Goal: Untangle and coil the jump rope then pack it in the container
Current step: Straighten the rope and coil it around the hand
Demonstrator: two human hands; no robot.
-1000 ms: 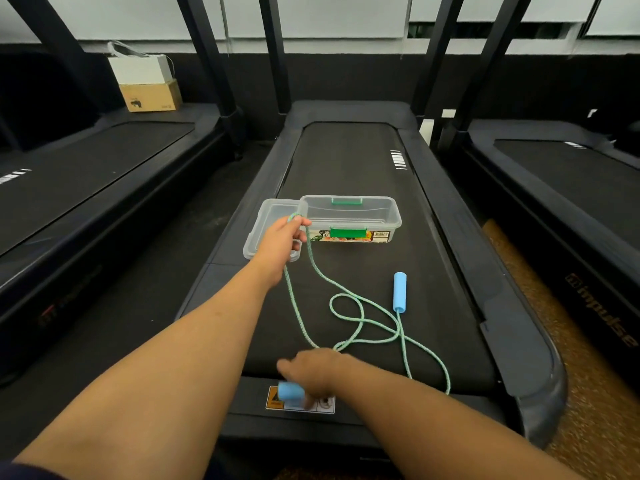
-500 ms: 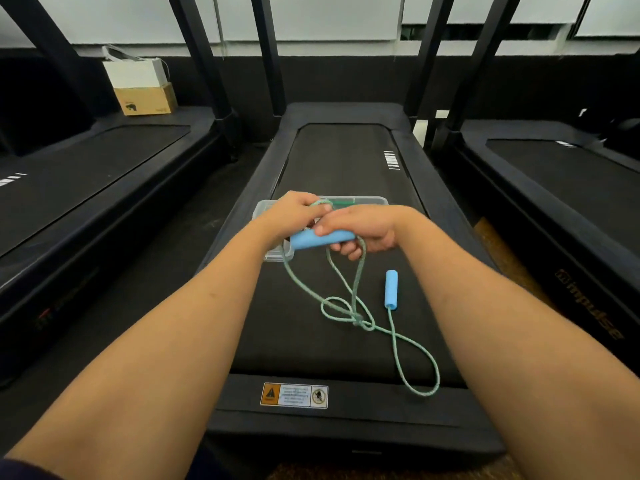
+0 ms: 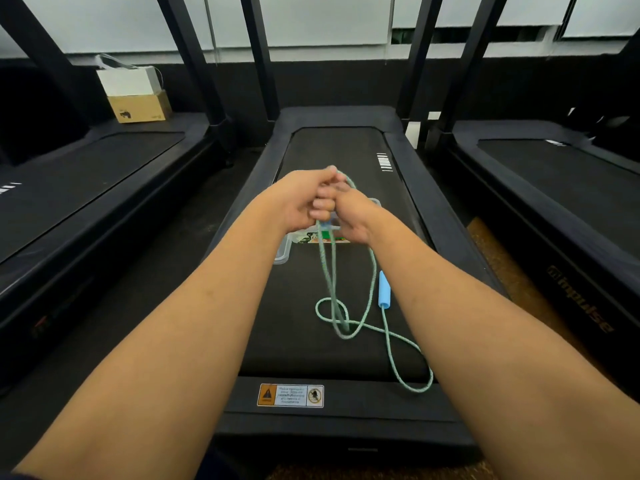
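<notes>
The container (image 3: pixel 282 252), mid-frame on the treadmill belt (image 3: pixel 301 351), is mostly hidden behind the hands. The jump rope (image 3: pixel 325 271) hangs limp from them into crossed loops below: judged light, soft, snag-prone. The left hand (image 3: pixel 298 199) and right hand (image 3: pixel 353 220) clench its upper run, apparently with one handle enclosed; the stiff free handle (image 3: pixel 384 289) offers the surer hold.

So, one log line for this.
left hand, right hand: grip mint-green jump rope | clear plastic container: behind hands | light-blue foam handle: on black treadmill belt
</notes>
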